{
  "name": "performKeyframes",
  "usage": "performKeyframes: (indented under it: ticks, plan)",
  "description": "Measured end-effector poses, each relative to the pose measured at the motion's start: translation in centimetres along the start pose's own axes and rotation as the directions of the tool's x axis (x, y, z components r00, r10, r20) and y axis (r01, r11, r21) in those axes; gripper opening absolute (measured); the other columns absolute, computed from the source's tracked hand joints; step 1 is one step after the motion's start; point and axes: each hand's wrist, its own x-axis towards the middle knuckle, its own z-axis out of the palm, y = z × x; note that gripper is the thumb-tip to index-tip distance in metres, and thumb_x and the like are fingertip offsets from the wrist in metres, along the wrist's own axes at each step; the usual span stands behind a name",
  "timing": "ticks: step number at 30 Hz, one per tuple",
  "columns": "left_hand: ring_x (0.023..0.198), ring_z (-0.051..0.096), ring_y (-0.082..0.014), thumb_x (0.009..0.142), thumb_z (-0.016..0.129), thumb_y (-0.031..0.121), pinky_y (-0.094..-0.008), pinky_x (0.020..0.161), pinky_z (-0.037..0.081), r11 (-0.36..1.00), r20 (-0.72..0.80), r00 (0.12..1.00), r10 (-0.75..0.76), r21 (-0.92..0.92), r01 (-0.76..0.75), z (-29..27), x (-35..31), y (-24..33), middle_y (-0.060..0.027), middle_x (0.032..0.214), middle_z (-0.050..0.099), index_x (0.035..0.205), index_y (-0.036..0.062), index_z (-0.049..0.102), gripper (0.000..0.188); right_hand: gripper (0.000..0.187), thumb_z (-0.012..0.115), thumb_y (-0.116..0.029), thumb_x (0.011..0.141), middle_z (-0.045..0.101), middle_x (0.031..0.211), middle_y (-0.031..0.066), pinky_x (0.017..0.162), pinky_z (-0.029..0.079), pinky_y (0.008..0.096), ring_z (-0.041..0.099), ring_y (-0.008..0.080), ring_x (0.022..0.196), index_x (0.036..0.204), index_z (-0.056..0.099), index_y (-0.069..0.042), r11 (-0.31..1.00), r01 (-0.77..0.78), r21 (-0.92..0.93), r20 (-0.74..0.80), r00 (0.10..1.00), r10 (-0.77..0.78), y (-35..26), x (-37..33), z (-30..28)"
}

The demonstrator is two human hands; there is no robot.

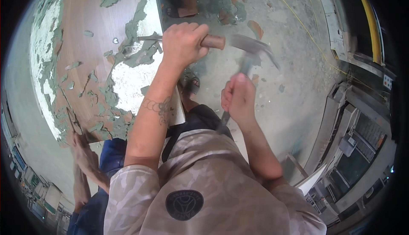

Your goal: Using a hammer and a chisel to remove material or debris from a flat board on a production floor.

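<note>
1. While the left hand [184, 42] wraps tightly around one chisel [214, 42], its blade reaches over the right edge of the flaking surface [91, 17].
2. Fingers closed, the right hand [241, 97] grips one hammer [250, 46], its blurred head just beside the chisel's wooden end, apart.
3. A co-worker's blurred hands [80, 144] are near the surface's near-left corner.
4. One round, dark lettered badge [184, 205] marks the shirt [243, 192].

The wide fisheye head view looked down, close above and behind the bare left hand [184, 44] and bare right hand [240, 97].
</note>
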Motion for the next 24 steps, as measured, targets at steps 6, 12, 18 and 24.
performKeyframes:
  ticks: [6,12,18,24]
  plan:
    - [0.062,0.06,-0.0249,0.06,0.074,0.021,-0.0401,0.054,0.045,0.999,-0.013,0.999,-0.05,-0.011,0.05,0.1,1.1,-0.7,-0.0018,0.066,0.054,0.072,0.015,0.054,0.024,0.043,0.037,-0.044,0.112,0.037,0.059,-0.0001,0.037,0.031,0.0254,0.036,0.0088,0.043,0.088,0.043,-0.009,0.991,-0.027,-0.131,-0.079,0.997,0.017,-1.1,0.8,-2.2]
    - [0.078,0.064,-0.0268,0.066,0.073,0.019,-0.043,0.068,0.047,1.0,0.362,0.932,-0.014,0.011,0.011,0.0,-0.8,-0.1,-0.0039,0.076,0.062,0.081,0.015,0.061,0.02,0.046,0.036,-0.047,0.112,0.037,0.059,-0.0002,0.037,0.031,0.0262,0.035,0.0092,0.042,0.087,0.043,-0.009,0.99,-0.082,-0.113,-0.108,0.992,0.07,-2.3,2.9,-5.0]
    - [0.088,0.062,-0.0269,0.067,0.077,0.025,-0.0414,0.079,0.045,0.994,0.548,0.831,-0.095,0.094,0.052,-1.5,-4.8,2.6,-0.003,0.084,0.062,0.085,0.0155,0.062,0.025,0.037,0.044,-0.038,0.112,0.038,0.058,-0.0028,0.037,0.031,0.0274,0.037,0.0078,0.042,0.086,0.043,-0.011,0.939,-0.216,-0.269,-0.002,0.975,0.224,-3.4,6.1,-13.8]
    - [0.092,0.055,-0.0341,0.075,0.082,0.027,-0.0463,0.084,0.044,0.871,-0.122,0.889,-0.441,0.181,0.457,-2.9,-3.4,10.4,-0.0101,0.098,0.06,0.088,0.0085,0.062,0.03,0.032,0.051,-0.034,0.11,0.038,0.058,-0.0048,0.038,0.032,0.026,0.039,0.0074,0.044,0.088,0.043,-0.013,0.917,-0.163,-0.363,0.009,0.984,0.179,-8.9,10.2,-20.8]
